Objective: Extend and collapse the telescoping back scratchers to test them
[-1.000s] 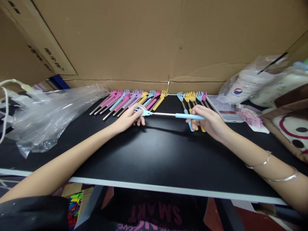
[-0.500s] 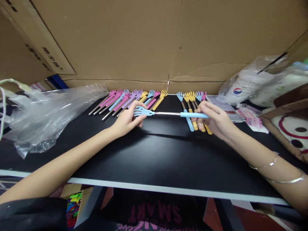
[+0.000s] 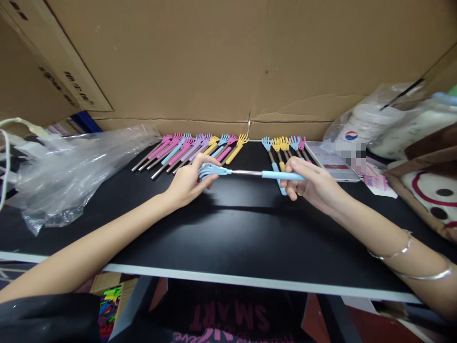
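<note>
A light blue back scratcher (image 3: 247,172) with a metal shaft is held level above the black table, between both hands. My left hand (image 3: 193,181) closes around its claw-shaped head, thumb below and fingers behind. My right hand (image 3: 310,183) grips the blue handle, whose end is hidden in the palm. Behind my left hand lies a slanted row of pink, purple, blue and yellow back scratchers (image 3: 189,150), several with bare metal rods toward me. Beyond my right hand is a smaller group of blue, yellow and pink back scratchers (image 3: 282,147), partly covered by that hand.
A clear plastic bag (image 3: 71,171) lies at left. To the right are a phone-like device (image 3: 333,162), pink papers (image 3: 374,181), a bagged white cup (image 3: 367,124) and a brown plush-like item (image 3: 424,190). Cardboard (image 3: 221,62) walls the back; a box of colourful pieces (image 3: 110,305) sits below.
The metal shaft between head and handle shows shorter, as my right hand has moved slightly left with the handle. My left hand stays almost in place on the head.
</note>
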A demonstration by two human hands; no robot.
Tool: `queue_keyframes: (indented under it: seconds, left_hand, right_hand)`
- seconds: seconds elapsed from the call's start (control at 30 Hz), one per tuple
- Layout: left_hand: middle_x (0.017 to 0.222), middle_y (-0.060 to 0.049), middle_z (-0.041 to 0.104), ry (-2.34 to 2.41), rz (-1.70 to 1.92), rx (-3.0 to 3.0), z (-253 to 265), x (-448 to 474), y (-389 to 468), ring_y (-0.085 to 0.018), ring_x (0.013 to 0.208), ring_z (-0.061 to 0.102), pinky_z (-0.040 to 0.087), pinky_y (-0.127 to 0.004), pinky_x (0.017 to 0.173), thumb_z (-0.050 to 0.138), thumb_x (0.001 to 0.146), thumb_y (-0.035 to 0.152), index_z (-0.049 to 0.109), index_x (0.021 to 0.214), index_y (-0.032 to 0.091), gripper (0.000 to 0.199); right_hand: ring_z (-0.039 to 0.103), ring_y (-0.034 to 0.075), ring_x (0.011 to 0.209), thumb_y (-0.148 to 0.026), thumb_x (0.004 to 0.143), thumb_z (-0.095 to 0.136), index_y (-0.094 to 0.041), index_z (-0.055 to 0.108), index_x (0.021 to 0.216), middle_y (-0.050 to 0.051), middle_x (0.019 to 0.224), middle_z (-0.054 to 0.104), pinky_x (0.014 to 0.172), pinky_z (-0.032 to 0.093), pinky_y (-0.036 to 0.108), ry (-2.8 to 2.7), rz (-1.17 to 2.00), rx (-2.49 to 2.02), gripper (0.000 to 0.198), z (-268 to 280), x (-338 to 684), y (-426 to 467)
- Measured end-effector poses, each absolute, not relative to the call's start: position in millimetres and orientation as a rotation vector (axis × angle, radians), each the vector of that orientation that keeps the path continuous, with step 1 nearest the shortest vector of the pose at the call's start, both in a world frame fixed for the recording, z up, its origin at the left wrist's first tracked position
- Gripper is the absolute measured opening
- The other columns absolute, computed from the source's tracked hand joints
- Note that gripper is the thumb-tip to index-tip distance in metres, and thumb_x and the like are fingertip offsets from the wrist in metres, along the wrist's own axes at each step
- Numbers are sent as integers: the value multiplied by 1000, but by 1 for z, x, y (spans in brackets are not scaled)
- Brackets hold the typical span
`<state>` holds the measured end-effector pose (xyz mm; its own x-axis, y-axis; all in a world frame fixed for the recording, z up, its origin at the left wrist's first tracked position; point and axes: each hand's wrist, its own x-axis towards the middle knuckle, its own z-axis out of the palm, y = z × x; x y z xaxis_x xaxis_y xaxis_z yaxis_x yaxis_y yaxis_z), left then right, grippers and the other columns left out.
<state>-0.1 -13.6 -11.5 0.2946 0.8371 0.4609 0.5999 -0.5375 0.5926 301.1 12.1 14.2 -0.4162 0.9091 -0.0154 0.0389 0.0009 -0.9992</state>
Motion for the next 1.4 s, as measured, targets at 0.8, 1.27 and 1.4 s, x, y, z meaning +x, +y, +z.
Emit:
queue_keyframes:
  seconds: [0.8,1.27,1.4]
  left_hand:
    - [44,10,42,1103,883,1797,-14,4,-1,-8,40,39,31,-20,47,52,89,42,43,93,19,25]
    - [52,9,45,1190,1184,2023,-12,6,-11,-9,45,45,36,-21,53,46,93,37,42,104,21,19]
    - [52,9,48,1321,1184,2141,-12,7,-16,-9,45,48,38,-21,56,46,93,37,44,105,20,20]
  right_hand:
    - [54,11,56,-46,79,64,-23,67,82,2,72,61,50,45,25,-2173,780,-989,24,8,299,8]
    - [47,8,43,-48,77,67,-19,61,83,-3,54,54,45,39,23,-1907,1129,-1021,31,10,294,7]
    - [43,7,39,-50,76,67,-18,57,86,-5,48,52,40,30,23,-1790,1377,-1056,35,7,296,13]
